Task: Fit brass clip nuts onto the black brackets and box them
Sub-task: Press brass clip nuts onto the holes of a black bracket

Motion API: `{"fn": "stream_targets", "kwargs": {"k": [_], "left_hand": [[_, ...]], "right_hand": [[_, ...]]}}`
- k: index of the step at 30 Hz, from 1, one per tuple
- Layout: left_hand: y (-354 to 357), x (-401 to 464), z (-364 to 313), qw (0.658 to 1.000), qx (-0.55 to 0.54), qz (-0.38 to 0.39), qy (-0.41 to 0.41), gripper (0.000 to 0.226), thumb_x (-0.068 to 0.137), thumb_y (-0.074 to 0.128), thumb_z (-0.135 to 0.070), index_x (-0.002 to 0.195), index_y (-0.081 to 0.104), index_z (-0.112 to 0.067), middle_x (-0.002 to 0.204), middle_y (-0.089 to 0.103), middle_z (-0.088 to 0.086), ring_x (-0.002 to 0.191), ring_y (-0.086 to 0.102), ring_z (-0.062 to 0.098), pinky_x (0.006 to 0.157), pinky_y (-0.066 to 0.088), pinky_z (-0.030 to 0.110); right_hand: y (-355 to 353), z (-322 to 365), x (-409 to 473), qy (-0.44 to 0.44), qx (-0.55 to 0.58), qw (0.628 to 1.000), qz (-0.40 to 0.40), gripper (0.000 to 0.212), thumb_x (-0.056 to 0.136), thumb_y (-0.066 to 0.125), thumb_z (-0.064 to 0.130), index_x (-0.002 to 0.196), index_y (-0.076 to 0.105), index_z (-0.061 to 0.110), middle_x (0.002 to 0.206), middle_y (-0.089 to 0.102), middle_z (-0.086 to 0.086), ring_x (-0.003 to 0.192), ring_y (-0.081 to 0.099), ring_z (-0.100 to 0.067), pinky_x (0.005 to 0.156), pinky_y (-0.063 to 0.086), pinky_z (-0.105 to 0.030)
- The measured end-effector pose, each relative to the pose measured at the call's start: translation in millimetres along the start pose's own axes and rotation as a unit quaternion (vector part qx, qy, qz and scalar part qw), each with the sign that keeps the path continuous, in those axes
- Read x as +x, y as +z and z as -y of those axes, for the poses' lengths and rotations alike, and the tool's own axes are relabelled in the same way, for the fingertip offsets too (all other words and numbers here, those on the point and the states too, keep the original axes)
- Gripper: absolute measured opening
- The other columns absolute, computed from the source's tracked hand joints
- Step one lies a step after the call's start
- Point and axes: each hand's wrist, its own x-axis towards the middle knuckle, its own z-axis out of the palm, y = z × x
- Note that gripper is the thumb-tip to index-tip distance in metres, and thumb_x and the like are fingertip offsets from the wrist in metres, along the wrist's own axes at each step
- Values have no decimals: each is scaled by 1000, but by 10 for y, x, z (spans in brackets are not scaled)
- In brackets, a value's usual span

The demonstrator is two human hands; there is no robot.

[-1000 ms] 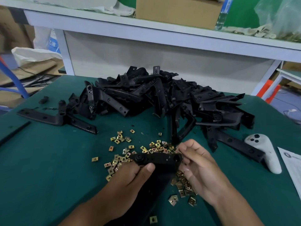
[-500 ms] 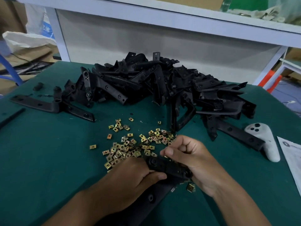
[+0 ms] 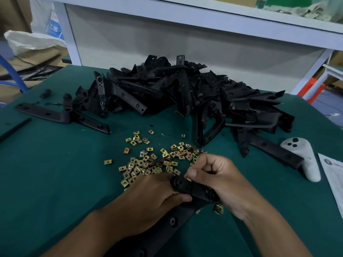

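I hold one black bracket (image 3: 187, 188) low over the green table, its long arm running down toward me. My left hand (image 3: 148, 203) grips the bracket at its bend, thumb on top. My right hand (image 3: 220, 180) is curled over the bracket's short arm, thumb and fingers pinched at its edge; whether a nut sits between them is hidden. Several loose brass clip nuts (image 3: 157, 160) lie scattered just beyond my hands. A big heap of black brackets (image 3: 181, 95) fills the far middle of the table.
A lone black bracket (image 3: 61, 115) lies at the far left. A white controller (image 3: 304, 160) rests at the right beside a printed sheet (image 3: 332, 175). One stray nut (image 3: 218, 209) lies under my right wrist. A white shelf frame (image 3: 185, 21) stands behind the table.
Both hands have brought the bracket down and closer to me. My right hand has curled tighter over its short arm. The camera has tilted down.
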Motion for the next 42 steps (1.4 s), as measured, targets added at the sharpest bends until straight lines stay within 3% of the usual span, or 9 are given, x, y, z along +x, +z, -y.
{"fn": "stream_targets", "kwargs": {"k": [6,11,14,18,22,27,31,34,42], "left_hand": [[-14,-7,58,1000,19,-3,17,55,103,26,-64,109,69,-29,100,61,-12,90,59,4,79,51,33],[11,8,140,999,-7,-48,3,50,101,30,-67,103,66,-34,90,57,-18,82,57,-2,75,50,28],[32,7,149,993,-72,-93,-16,35,97,37,-72,107,56,-46,94,60,-23,84,61,-2,72,50,25],[34,29,89,974,-150,-167,-14,30,94,51,-66,122,47,-55,107,65,-27,94,66,-2,74,51,17],[5,45,66,958,-193,-212,-13,31,93,62,-52,122,55,-51,113,67,-26,104,65,-2,83,46,9],[9,46,68,935,-269,-231,-25,31,89,68,-43,119,60,-47,112,69,-19,103,68,4,84,49,11],[-7,51,69,928,-280,-244,-22,27,89,67,-42,115,62,-47,110,68,-20,98,68,3,82,49,11],[-16,67,75,914,-313,-256,-27,22,88,67,-40,108,64,-47,103,68,-17,90,67,2,78,51,13],[-19,88,81,883,-384,-267,-32,20,88,70,-31,103,65,-43,90,68,-12,79,63,4,71,51,16]], "right_hand": [[-21,7,-28,-37,-33,999,14,11,75,81,26,70,71,25,70,72,5,63,66,-5,57,50,-15],[-21,-30,-8,-43,-34,999,-2,29,78,79,42,77,72,14,77,73,-4,63,66,-18,54,55,-26],[-29,-58,18,-66,-75,994,-40,37,80,66,57,89,80,23,97,77,0,91,73,-13,75,55,-23],[-31,-84,39,-101,-68,992,-39,32,91,64,51,99,80,25,115,73,4,117,65,-12,97,46,-33],[-74,-100,114,-69,110,990,-58,23,90,55,21,99,76,18,103,74,0,97,67,-12,84,53,-30],[-181,-111,188,-6,294,949,-114,44,89,35,-19,116,62,3,102,77,-11,72,66,-11,68,58,-25],[-211,-140,221,6,314,943,-111,42,92,48,-16,127,59,3,111,76,-11,93,74,-14,75,61,-25],[-216,-161,227,11,329,938,-112,52,78,63,-8,128,59,5,117,74,-14,107,73,-20,76,60,-22],[-195,-149,231,30,335,930,-150,45,75,74,15,118,68,7,98,78,-7,77,75,-8,58,56,-15]]}}
